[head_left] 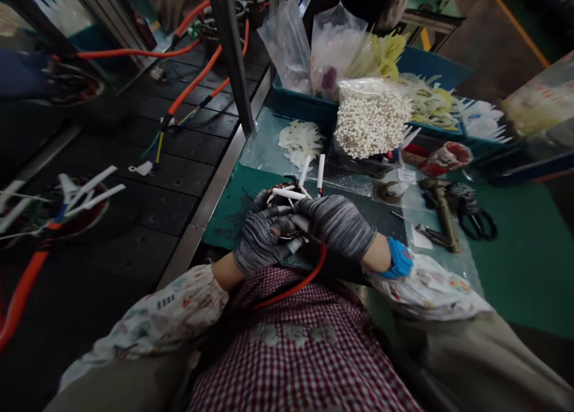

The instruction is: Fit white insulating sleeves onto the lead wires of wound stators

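Near the middle of the frame, two hands in streaky grey knit gloves are bent close together over a wired part (274,198). The left hand (262,241) cups it from the left, fingers curled round its side, so that grip is closed on the part. The right hand (343,226) comes in from the other side with fingers bent inward and tips against the part; I can't tell whether they pinch a wire, since the knuckles hide it. Slim, smooth white tubes (321,171) stick up from the wires, one lying crosswise on top. A glossy red cable (311,275) curves below the hands, across a checked cloth apron (291,364).

On the right wrist sits a chunky blue watch (398,259), above loose, printed sleeves. Just above the hands, pale flat slips (301,142) lie heaped on crinkled clear plastic; up and right, a bag (372,119) bulges with knobbly off-white bits. Toward the right of the frame, a dull, worn hammer (443,214) lies beside black-handled scissors (478,223) on the smooth green worktop (520,256). At lower left, thick orange cable (29,286) runs to another bundle with white tubes, on dark slatted plates (165,226).
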{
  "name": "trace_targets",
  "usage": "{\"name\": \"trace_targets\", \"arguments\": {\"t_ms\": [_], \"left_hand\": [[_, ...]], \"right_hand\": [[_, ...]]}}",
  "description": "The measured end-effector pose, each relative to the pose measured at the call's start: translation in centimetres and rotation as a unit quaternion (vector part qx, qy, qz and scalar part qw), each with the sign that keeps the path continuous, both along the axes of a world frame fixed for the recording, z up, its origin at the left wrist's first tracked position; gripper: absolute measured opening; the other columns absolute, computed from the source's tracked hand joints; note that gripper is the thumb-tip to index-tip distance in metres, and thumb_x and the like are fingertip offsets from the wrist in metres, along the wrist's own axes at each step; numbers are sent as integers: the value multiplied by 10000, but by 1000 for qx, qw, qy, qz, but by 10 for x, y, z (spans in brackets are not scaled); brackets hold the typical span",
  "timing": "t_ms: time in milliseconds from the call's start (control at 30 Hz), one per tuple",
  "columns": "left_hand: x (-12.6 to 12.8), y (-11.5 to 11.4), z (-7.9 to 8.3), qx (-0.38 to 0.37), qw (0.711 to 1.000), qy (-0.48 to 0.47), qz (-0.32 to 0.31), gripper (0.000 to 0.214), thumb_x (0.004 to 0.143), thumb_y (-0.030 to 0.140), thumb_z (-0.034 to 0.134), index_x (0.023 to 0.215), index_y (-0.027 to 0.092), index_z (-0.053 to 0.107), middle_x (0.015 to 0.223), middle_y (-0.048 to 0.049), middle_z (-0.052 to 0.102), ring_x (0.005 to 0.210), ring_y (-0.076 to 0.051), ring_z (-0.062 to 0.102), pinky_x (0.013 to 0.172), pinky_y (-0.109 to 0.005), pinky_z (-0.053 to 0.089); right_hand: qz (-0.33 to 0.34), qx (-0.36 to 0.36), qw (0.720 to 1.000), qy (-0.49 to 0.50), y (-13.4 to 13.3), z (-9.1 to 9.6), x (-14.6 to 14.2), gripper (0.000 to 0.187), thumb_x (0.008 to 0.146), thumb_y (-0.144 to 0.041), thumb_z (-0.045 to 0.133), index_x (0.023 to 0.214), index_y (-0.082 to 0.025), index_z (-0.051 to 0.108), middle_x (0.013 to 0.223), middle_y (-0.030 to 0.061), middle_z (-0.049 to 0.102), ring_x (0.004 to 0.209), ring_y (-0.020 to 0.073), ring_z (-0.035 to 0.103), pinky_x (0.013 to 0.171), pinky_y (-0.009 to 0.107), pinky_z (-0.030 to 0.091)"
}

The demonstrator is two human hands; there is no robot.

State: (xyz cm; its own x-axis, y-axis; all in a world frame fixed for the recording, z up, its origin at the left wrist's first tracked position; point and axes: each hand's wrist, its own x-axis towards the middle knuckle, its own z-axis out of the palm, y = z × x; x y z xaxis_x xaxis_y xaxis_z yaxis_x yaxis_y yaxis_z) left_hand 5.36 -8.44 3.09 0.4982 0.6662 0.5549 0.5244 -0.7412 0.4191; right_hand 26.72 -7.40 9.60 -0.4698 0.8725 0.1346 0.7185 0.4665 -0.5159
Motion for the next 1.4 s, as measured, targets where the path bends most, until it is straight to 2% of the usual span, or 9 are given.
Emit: {"name": "trace_targets", "arguments": {"t_ms": [100,200,333,633,900,1067,1133,1233,1400], "left_hand": [[0,0,0,-17,1000,20,1,157,943,364,792,1069,291,850,1088,-32,877,1142,-298,827,1403,-658,324],[0,-1,0,-18,999,27,9,198,978,374,753,1131,280,837,1200,-48,873,1216,-294,811,1423,-641,281],[-1,-1,0,-43,998,49,13,234,934,392,792,1133,275,825,1216,-38,873,1209,-288,814,1435,-633,258],[-2,1,4,-99,993,60,-3,121,948,429,807,940,309,791,1233,-16,857,1230,-299,799,1461,-674,202],[-1,-2,1,-49,999,10,8,191,996,459,757,1030,275,796,1093,-16,875,1123,-264,835,1436,-660,278],[-1,-3,2,-50,999,4,5,195,1003,441,710,967,255,758,1073,-22,876,1103,-264,841,1432,-649,304],[-2,-2,2,-54,998,11,8,202,987,451,728,945,254,744,1040,-10,874,1079,-269,842,1429,-675,297],[-2,-2,2,-52,998,30,12,169,1009,422,709,978,261,748,1038,1,873,1077,-267,836,1431,-688,277],[-2,-2,8,-24,999,33,13,89,1043,338,707,1047,266,759,1116,14,875,1119,-241,826,1447,-640,247]], "right_hand": [[13,-48,992,113,0,0,3,290,1080,-426,665,1011,-200,833,812,46,805,659,163,644,641,295,479],[21,-157,948,276,-4,0,10,336,1093,-479,651,1088,-204,843,972,44,862,815,181,750,768,309,603],[56,-268,903,332,-8,4,19,260,1047,-463,752,1094,-229,855,1069,42,880,967,223,811,921,391,678],[-31,-151,939,308,-9,-5,16,110,981,-310,792,1037,-225,833,993,37,870,895,223,807,838,376,688],[81,-114,965,220,-22,-14,27,205,1026,-409,747,1133,-279,864,1089,56,879,890,214,808,808,337,646],[17,-43,984,171,-35,-29,33,178,1033,-425,772,1093,-273,841,971,54,861,859,220,796,822,342,622],[64,12,985,159,-38,-30,33,144,1038,-394,758,1050,-277,841,992,62,864,902,231,802,868,367,623],[121,-19,976,182,-38,-26,22,195,1099,-371,650,1084,-303,832,1004,22,859,922,210,804,896,360,638],[-18,20,990,140,-10,-26,-16,163,1060,-333,643,1067,-269,793,1109,82,813,1128,282,752,1074,466,624]]}}
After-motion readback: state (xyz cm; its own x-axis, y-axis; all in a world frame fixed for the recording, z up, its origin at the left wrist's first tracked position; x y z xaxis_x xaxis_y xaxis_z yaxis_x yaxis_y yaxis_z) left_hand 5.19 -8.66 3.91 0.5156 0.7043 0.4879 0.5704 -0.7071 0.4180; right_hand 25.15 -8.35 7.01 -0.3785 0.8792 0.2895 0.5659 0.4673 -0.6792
